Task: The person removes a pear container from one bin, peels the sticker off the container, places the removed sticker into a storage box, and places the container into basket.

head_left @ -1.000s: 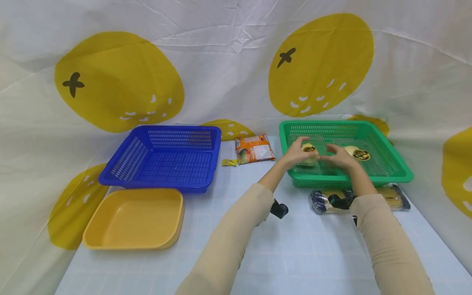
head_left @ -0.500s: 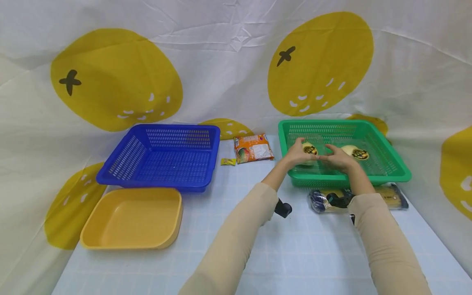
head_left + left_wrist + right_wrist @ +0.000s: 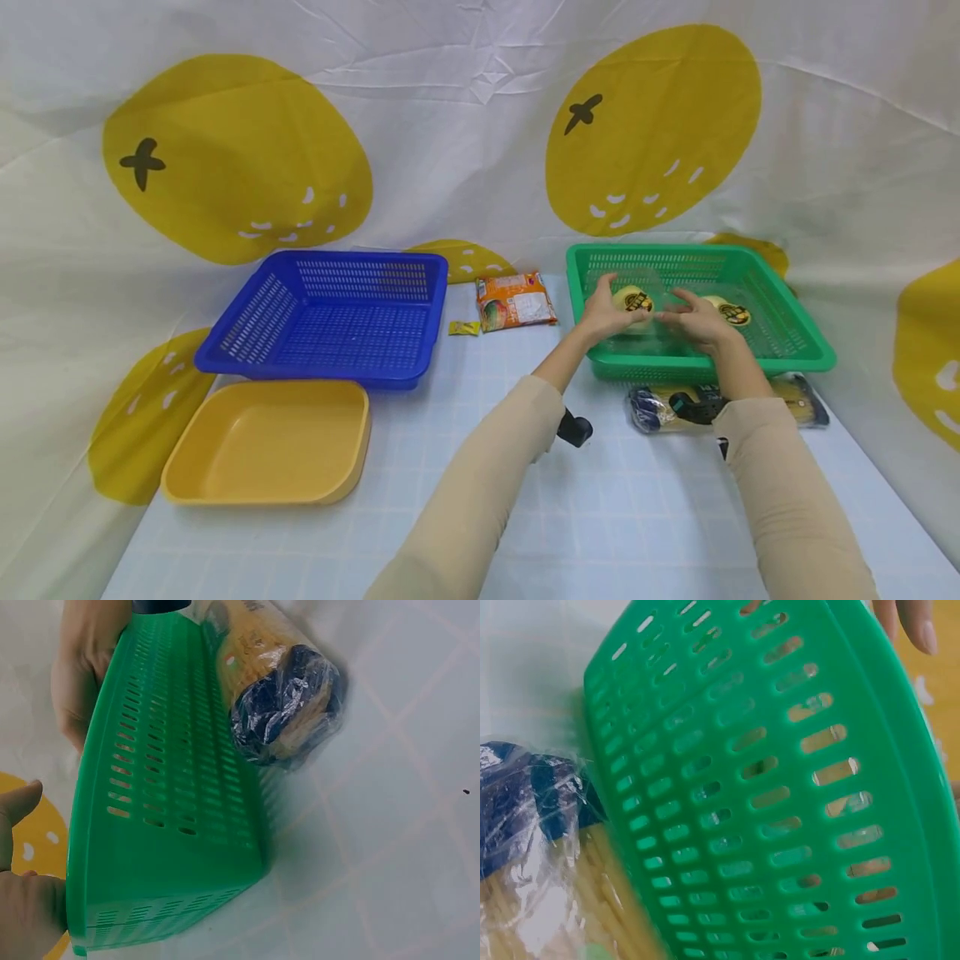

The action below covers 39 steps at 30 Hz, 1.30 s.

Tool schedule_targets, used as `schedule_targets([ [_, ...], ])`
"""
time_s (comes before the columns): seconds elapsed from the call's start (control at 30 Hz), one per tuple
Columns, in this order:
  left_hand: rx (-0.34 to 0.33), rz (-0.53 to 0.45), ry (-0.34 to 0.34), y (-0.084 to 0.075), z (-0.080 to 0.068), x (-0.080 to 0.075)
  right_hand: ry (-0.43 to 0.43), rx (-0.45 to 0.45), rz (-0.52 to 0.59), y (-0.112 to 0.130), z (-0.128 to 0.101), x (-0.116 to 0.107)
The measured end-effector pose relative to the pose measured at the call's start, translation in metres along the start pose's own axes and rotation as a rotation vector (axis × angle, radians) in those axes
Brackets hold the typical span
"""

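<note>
Both hands reach into the green perforated plastic basket (image 3: 795,333) on the tiled surface (image 3: 615,517). The left hand (image 3: 600,312) cups a round yellow bun with a dark label, in clear wrap (image 3: 632,298), at its 3 o'clock, fingers (image 3: 609,287) curved loosely round it. The right hand (image 3: 699,321) sits just beside the wrap, fingers (image 3: 672,312) spread and touching it. A second, like bun (image 3: 726,309) lies at that hand's 1 o'clock. A clear-wrapped spaghetti packet (image 3: 277,697) lies against the basket's near wall.
</note>
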<state>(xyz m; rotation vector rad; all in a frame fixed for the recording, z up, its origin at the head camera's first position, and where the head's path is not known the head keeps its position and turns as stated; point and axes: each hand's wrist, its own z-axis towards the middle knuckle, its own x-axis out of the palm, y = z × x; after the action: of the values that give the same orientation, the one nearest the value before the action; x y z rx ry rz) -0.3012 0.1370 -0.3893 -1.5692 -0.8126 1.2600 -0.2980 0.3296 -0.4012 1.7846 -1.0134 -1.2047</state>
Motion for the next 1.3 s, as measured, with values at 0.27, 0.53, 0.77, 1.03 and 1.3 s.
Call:
schedule_targets([
  [0.27, 0.070, -0.131, -0.055, 0.006, -0.001, -0.003, -0.004, -0.015, 0.130, -0.002, -0.003, -0.006],
  [0.53, 0.165, -0.052, -0.101, 0.008, -0.008, -0.006, -0.044, -0.020, 0.097, 0.008, -0.022, -0.015],
  [0.77, 0.232, -0.099, -0.115, 0.009, -0.014, -0.010, -0.032, -0.069, 0.068, 0.012, -0.041, -0.019],
  [1.03, 0.274, -0.279, -0.082, 0.007, -0.024, -0.021, -0.039, -0.124, 0.052, 0.018, -0.056, -0.014],
  [1.3, 0.332, -0.391, -0.047, 0.006, -0.036, -0.034, -0.080, -0.173, 0.060, 0.022, -0.074, -0.001],
])
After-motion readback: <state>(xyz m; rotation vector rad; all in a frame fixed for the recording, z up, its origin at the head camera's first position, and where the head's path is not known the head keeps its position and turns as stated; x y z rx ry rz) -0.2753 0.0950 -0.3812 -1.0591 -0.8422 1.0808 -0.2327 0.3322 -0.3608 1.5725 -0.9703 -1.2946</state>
